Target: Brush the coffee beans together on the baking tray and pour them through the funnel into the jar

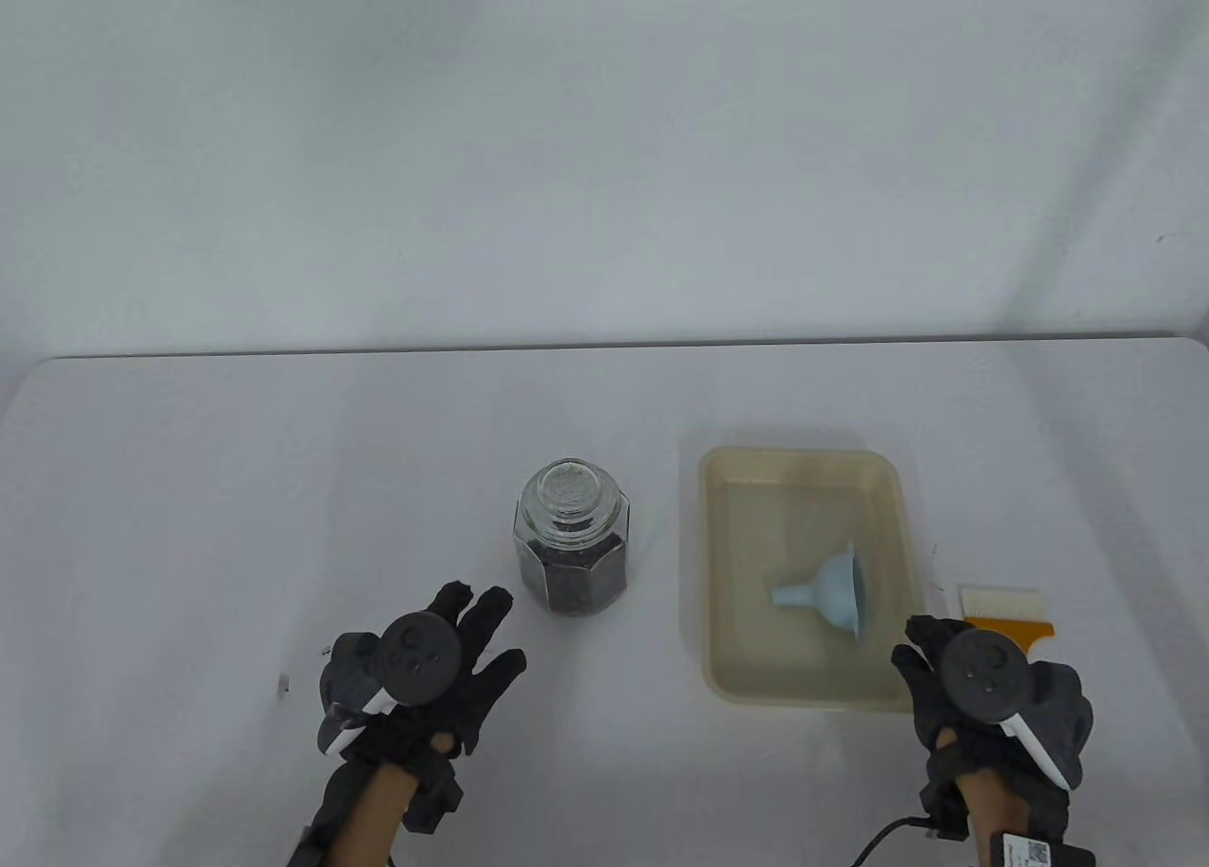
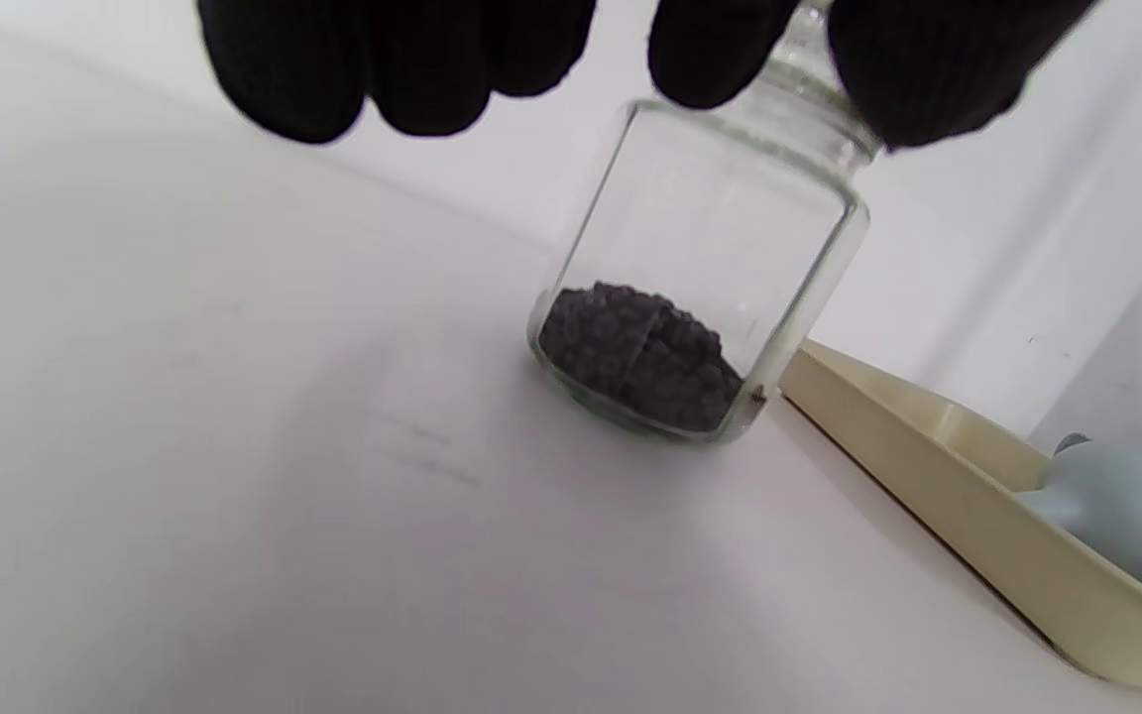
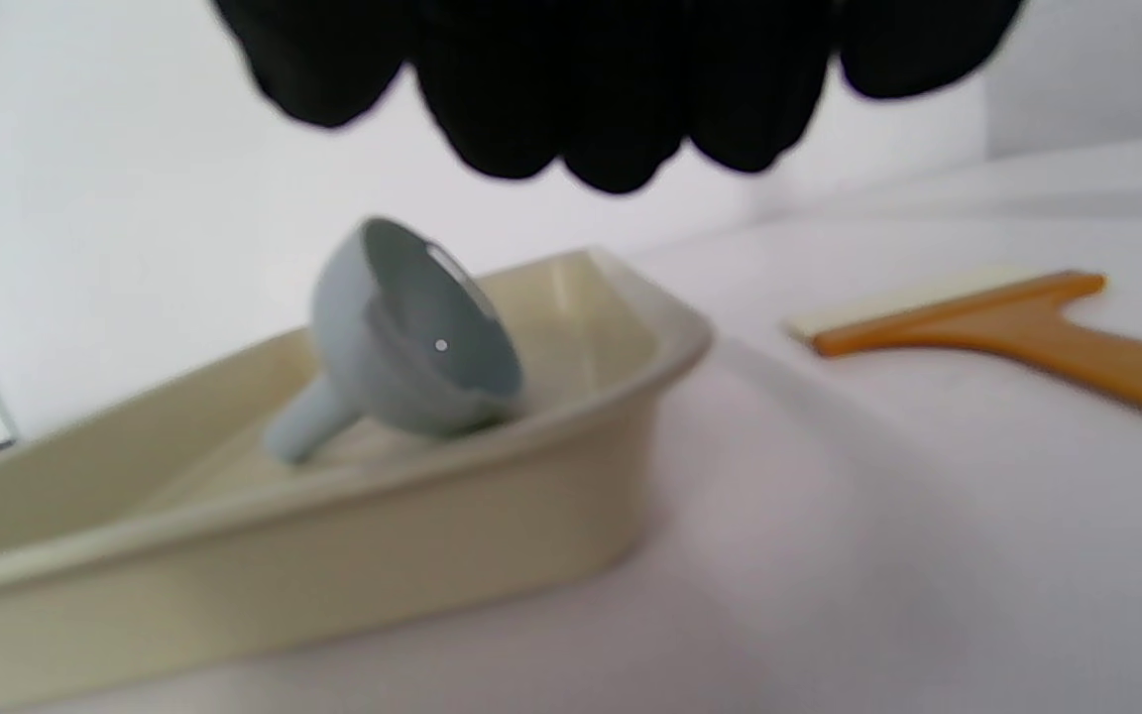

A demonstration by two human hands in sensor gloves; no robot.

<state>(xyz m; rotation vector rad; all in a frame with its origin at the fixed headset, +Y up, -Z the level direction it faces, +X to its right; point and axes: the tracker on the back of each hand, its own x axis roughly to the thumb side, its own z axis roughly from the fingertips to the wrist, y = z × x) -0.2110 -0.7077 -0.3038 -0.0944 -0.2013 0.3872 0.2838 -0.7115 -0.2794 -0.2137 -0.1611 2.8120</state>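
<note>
Jar [image 1: 571,536] upright at bench [image 1: 236,489] centre, lid on; left wrist view alone shows coffee beans [image 2: 640,362] filling only its base; funnel [image 1: 831,591] on its side in baking tray [image 1: 718,565], 3 o'clock of jar; brush [image 1: 1006,612] only partly seen from above, whole head in right wrist view; left hand [image 1: 425,669] released, fingers spread; right hand [image 1: 987,692] grasps nothing.

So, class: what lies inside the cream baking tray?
Inside the baking tray only a pale blue funnel lies on its side. No coffee beans show; the floor beneath the funnel is hidden.
</note>
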